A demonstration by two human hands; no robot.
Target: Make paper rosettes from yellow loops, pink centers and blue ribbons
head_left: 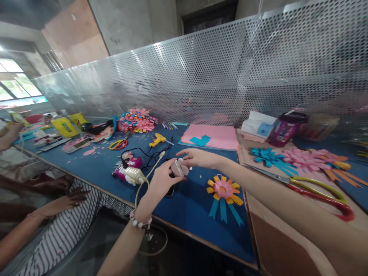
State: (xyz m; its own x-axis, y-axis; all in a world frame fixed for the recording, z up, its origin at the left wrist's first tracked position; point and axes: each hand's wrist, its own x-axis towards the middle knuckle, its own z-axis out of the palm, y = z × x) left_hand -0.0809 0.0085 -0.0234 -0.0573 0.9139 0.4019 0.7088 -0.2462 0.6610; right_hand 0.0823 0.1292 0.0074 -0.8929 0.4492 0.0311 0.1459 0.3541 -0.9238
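Observation:
My left hand [162,178], with a beaded bracelet at its wrist, is closed round a small pale, rounded case [179,168] that looks like an earbud case. From the other side, the fingers of my right hand [199,158] pinch at the case's upper edge, where small white bits show. Beneath my left hand lies a dark, flat thing like a phone [170,191], mostly covered. A pale cable [156,165] with a plug runs beside my left wrist. Right of the hands lies a paper flower rosette [223,188] with blue tails.
Scissors [319,188], more paper flowers [301,161] and a purple cup [287,128] are at the right. Pink paper sheets [218,134] lie behind my hands. A yellow glue gun [157,140], small scissors [118,144] and a co-worker's hand [61,201] are leftward. A perforated metal panel [186,76] stands behind.

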